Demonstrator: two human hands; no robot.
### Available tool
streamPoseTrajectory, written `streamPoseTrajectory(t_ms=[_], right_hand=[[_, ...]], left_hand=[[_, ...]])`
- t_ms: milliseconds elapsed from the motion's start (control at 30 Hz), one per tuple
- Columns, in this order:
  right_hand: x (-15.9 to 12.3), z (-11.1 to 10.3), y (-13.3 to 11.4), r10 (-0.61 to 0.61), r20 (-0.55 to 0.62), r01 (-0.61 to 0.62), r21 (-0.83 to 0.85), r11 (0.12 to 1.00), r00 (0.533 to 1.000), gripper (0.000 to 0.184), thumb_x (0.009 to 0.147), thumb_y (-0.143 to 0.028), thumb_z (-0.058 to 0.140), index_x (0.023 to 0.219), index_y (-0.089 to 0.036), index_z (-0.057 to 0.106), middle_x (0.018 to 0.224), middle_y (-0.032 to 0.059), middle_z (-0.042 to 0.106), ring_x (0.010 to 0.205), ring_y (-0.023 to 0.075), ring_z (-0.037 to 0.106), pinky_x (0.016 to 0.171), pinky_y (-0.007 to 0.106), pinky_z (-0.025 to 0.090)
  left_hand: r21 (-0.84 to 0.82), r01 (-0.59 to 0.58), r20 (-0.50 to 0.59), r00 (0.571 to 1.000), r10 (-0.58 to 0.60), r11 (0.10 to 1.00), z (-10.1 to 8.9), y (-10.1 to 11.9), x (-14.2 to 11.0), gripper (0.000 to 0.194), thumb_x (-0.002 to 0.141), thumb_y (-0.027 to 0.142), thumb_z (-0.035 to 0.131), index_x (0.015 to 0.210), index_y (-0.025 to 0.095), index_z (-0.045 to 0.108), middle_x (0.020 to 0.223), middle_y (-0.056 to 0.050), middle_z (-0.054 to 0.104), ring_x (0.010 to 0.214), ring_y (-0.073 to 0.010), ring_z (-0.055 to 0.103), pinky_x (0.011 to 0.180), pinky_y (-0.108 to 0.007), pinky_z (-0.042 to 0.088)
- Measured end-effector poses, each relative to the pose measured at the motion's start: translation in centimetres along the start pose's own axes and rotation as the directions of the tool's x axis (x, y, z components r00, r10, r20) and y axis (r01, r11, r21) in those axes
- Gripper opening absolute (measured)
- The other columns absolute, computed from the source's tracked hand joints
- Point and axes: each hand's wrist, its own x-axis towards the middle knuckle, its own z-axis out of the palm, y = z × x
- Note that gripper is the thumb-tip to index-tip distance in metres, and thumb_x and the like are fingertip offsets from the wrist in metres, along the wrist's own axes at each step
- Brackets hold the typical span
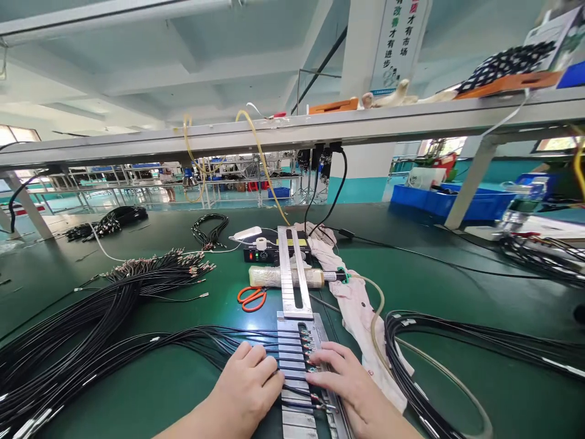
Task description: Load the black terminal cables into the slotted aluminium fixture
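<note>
A slotted metal fixture (292, 344) lies in front of me, with several black cables (210, 332) laid across it in its grooves. Their bare ends (307, 339) with small metal terminals line up along the fixture's right side. My left hand (251, 381) is closed at the fixture's left edge, its curled fingers on a black cable. My right hand (351, 381) is at the right side, fingertips bent onto a cable's end; its thumb is hidden. Behind lies a second slotted metal plate (286, 274), resting over a wrapped cylinder (265, 276).
Orange-handled scissors (251, 299) lie left of the plate. Behind is a black control box (256, 253). A stained cloth (350, 299) and coiled black cables (397, 341) lie right; a big cable bundle (123, 286) covers the left. A shelf beam (283, 131) crosses above.
</note>
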Motion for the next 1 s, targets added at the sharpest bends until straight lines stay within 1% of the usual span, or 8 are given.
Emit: streamPoseTrajectory(t_ms=[167,267,367,467,600,700,833,1000], right_hand=[[-0.7,0.3,0.8,0.049,-0.131,-0.035,0.109,0.993,0.990,0.052,0.088,-0.011,0.022,0.123,-0.009,0.061,0.126,0.0189,0.055,0.121,0.0249,0.050,0.105,0.049,0.042],[-0.6,0.1,0.6,0.056,-0.155,-0.033,0.148,0.988,0.986,0.051,0.088,-0.014,0.023,0.120,-0.007,0.062,0.122,0.0203,0.056,0.118,0.0250,0.053,0.103,0.048,0.044],[-0.6,-0.2,0.4,0.054,-0.160,-0.027,0.168,0.985,0.986,0.050,0.089,-0.016,0.024,0.119,-0.005,0.062,0.124,0.0219,0.055,0.119,0.0276,0.052,0.103,0.050,0.043],[-1.0,-0.3,0.5,0.051,-0.166,-0.020,0.182,0.983,0.985,0.048,0.090,-0.018,0.027,0.119,-0.008,0.063,0.125,0.0201,0.056,0.120,0.0277,0.051,0.104,0.049,0.042],[-1.5,0.1,0.8,0.058,-0.199,-0.016,0.207,0.978,0.978,0.044,0.090,-0.017,0.031,0.121,-0.016,0.063,0.124,0.0145,0.057,0.118,0.0231,0.053,0.102,0.041,0.045],[-1.6,0.4,1.1,0.063,-0.233,-0.009,0.225,0.974,0.970,0.044,0.093,-0.017,0.031,0.126,-0.022,0.059,0.123,0.0107,0.056,0.115,0.0203,0.054,0.101,0.038,0.046],[-1.7,0.7,1.3,0.047,-0.259,0.013,0.226,0.974,0.965,0.040,0.096,-0.018,0.031,0.125,-0.025,0.058,0.124,0.0083,0.055,0.114,0.0182,0.054,0.101,0.033,0.045],[-2.0,0.8,1.4,0.023,-0.279,0.033,0.196,0.980,0.960,0.041,0.096,-0.018,0.033,0.128,-0.028,0.056,0.125,0.0062,0.054,0.116,0.0172,0.053,0.100,0.031,0.045]], left_hand=[[0.006,0.072,-0.026,0.997,-0.072,0.997,-0.3,0.6,0.4,0.020,0.088,0.005,0.043,0.073,0.017,0.046,0.075,-0.001,0.055,0.069,-0.0165,0.044,0.063,-0.031,0.031],[0.040,0.098,-0.002,0.995,-0.098,0.994,-0.5,0.8,0.3,0.018,0.080,0.002,0.046,0.072,0.018,0.046,0.073,-0.001,0.054,0.066,-0.0174,0.043,0.060,-0.031,0.031],[0.060,0.084,0.003,0.996,-0.084,0.995,-0.2,0.6,0.2,0.017,0.079,0.002,0.048,0.072,0.017,0.048,0.074,-0.002,0.054,0.066,-0.0175,0.043,0.059,-0.030,0.032],[0.062,0.054,-0.006,0.999,-0.054,0.997,0.0,0.4,0.1,0.019,0.084,0.003,0.046,0.071,0.017,0.048,0.072,-0.001,0.053,0.065,-0.0172,0.042,0.059,-0.030,0.032],[0.030,0.021,-0.013,1.000,-0.021,0.999,-0.5,0.2,0.2,0.023,0.087,0.001,0.039,0.072,0.017,0.047,0.072,-0.002,0.053,0.064,-0.0170,0.042,0.059,-0.030,0.032],[0.001,0.075,0.007,0.997,-0.075,0.997,-0.9,0.4,0.1,0.020,0.085,0.001,0.039,0.076,0.017,0.047,0.073,-0.002,0.054,0.064,-0.0169,0.043,0.060,-0.030,0.032],[-0.032,0.155,0.013,0.988,-0.155,0.987,-0.6,0.8,0.0,0.019,0.080,0.001,0.040,0.075,0.019,0.045,0.070,-0.001,0.052,0.062,-0.0168,0.042,0.059,-0.030,0.030],[-0.086,0.115,0.013,0.993,-0.115,0.990,-0.2,0.5,0.0,0.014,0.077,0.005,0.044,0.073,0.019,0.044,0.069,0.001,0.051,0.060,-0.0146,0.040,0.060,-0.030,0.027]])
